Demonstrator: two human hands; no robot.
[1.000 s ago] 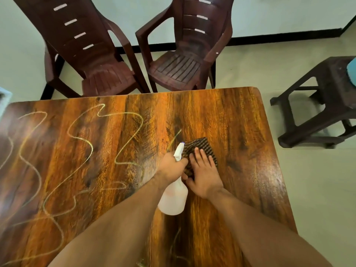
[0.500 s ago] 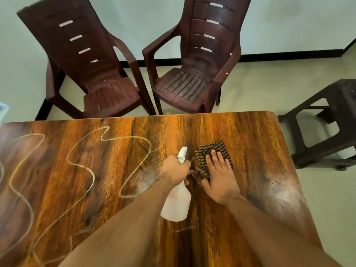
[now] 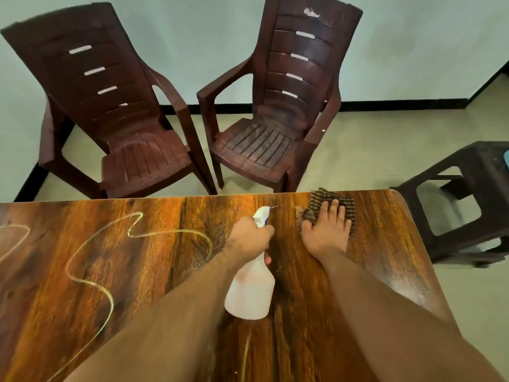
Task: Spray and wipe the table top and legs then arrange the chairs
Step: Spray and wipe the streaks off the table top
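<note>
A glossy wooden table top (image 3: 385,257) fills the lower view, with wavy pale chalk lines (image 3: 91,282) across its left half. My left hand (image 3: 249,239) grips the neck of a white spray bottle (image 3: 250,290) above the table's middle. My right hand (image 3: 326,230) presses flat with straight fingers on a dark checked cloth (image 3: 344,202) at the far edge of the table, near its right corner. Two dark brown plastic armchairs stand beyond the far edge, one on the left (image 3: 118,119) and one on the right (image 3: 278,111).
A dark plastic stool (image 3: 468,199) stands on the floor to the right of the table, with something blue on top at the frame edge. A pale wall with a black skirting runs behind the chairs.
My right hand has pushed the cloth away from me to the far edge of the table. My left hand with the bottle has stayed beside it. The view has tilted up.
</note>
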